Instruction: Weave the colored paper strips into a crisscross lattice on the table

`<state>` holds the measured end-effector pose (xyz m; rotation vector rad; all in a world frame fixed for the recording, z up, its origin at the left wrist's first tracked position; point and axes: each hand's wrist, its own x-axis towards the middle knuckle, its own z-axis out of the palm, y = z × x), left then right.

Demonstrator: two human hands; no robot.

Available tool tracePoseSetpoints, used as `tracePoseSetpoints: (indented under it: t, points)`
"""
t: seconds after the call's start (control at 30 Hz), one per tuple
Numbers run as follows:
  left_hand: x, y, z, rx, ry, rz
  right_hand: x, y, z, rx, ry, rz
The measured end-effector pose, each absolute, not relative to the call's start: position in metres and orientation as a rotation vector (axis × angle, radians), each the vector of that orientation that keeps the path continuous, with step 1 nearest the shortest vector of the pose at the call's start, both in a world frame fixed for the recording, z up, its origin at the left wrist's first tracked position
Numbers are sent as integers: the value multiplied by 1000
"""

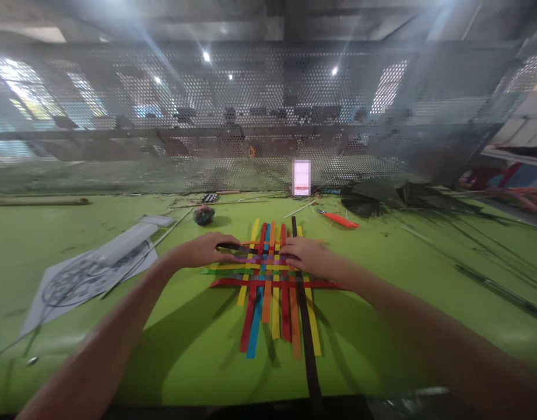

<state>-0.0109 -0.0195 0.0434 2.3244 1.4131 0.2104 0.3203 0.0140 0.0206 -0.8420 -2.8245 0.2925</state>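
A woven mat of coloured paper strips (276,297) lies on the green table, with yellow, red, blue, orange and black strips running lengthwise. Crosswise strips in red, green, yellow, purple and black pass over and under them. At the mat's left edge, my left hand (207,249) has its thumb and fingers around the end of a dark crosswise strip (238,248). My right hand (314,256) lies over the mat's right side, fingers stretched out and touching the strips. It hides part of the weave there. One long black strip (309,356) reaches toward the table's front edge.
A dark ball (204,215) sits behind my left hand. Printed sheets (97,262) and a thin stick lie at left. Beyond my right hand is a red-handled cutter (340,220), with dark leaf-like material (382,195) behind it. A perforated screen (259,128) borders the table's back.
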Motion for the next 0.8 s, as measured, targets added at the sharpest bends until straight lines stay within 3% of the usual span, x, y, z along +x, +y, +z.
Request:
tracePoseSetpoints:
  t: [0.4, 0.8]
  points:
    - [-16, -17, 43, 2337, 1417, 248, 341, 11, 44, -822, -2654, 266]
    - [-14, -15, 37, 2413, 1465, 397, 378, 29, 57, -1132, -2559, 306]
